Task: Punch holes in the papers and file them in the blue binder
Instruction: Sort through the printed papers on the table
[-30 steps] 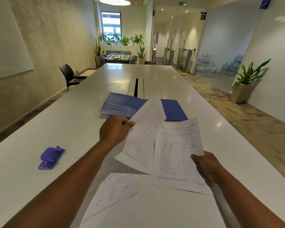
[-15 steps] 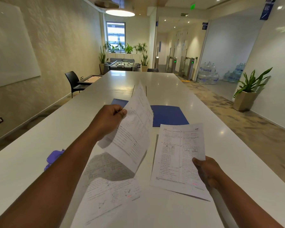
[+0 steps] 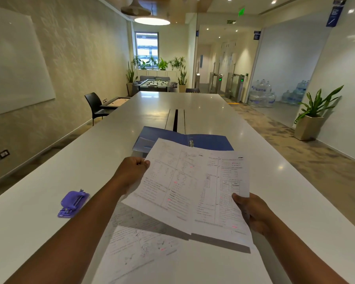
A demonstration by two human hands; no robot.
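While both hands [image 3: 131,173] [image 3: 252,212] pinch papers [image 3: 193,187], seemingly overlapped, the white table [image 3: 285,181] stretches roomward.

two printed sheets are up off the counter [image 3: 49,181], side by side and overlapping: the left sheet [image 3: 172,181] lies partly over the right sheet [image 3: 230,191], both tilted and marked with pink highlights. a third sheet [image 3: 139,249] lies flat on the counter just below them, in their shadow. the blue binder [image 3: 209,140] lies open beyond the held sheets, rings showing at its spine. the purple hole punch [image 3: 73,202] sits well off to the left.
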